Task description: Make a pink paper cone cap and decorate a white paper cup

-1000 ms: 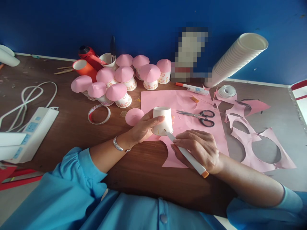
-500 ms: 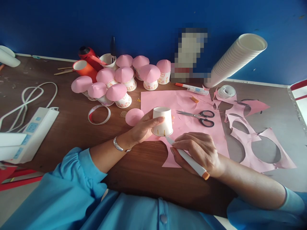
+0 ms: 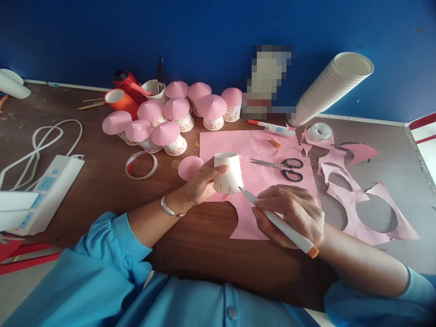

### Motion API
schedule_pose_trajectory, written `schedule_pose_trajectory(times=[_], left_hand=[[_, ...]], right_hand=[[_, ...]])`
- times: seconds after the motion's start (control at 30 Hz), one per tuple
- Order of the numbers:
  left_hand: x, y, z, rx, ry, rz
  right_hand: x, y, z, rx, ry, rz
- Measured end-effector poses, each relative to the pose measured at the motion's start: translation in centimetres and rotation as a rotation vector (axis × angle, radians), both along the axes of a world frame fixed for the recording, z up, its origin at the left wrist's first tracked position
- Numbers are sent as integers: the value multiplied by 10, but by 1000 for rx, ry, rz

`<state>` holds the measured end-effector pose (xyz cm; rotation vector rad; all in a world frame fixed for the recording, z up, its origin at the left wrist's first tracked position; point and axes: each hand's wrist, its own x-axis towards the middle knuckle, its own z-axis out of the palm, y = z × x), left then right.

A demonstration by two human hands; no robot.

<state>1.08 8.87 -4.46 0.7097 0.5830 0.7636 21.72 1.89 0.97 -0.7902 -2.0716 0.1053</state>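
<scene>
A white paper cup (image 3: 229, 170), rim down, is gripped by my left hand (image 3: 201, 181), thumb across its near side and the other fingers mostly hidden behind it. Short yellowish strokes stand near the cup's rim. My right hand (image 3: 292, 213) is closed round a white marker (image 3: 288, 230) with an orange end, its tip at the lower right of the cup. Behind my left hand lies a pink paper disc (image 3: 190, 168). Scissors (image 3: 279, 167) with black handles rest on a pink sheet (image 3: 250, 222) right of the cup.
Decorated cups with pink cone tops (image 3: 175, 109) stand at the back, beside an orange cup (image 3: 119, 100). A tall cup stack (image 3: 332, 88) leans at the back right, above pink scraps (image 3: 371, 236). A tape ring (image 3: 155, 165) and power strip (image 3: 51, 193) lie left.
My right hand and the marker have moved right, the tip shifting to the cup's right side. Another short stroke's full length now shows near the rim. The cup has shifted slightly left.
</scene>
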Motion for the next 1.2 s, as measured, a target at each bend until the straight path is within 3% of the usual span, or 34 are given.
schedule_pose_trajectory(times=[0.43, 1.2], left_hand=[[0, 3, 0, -26, -79, -10], [1, 3, 3, 29, -19, -32]], right_hand=[[-2, 1, -3, 6, -16, 10], [-3, 1, -8, 16, -36, 36]])
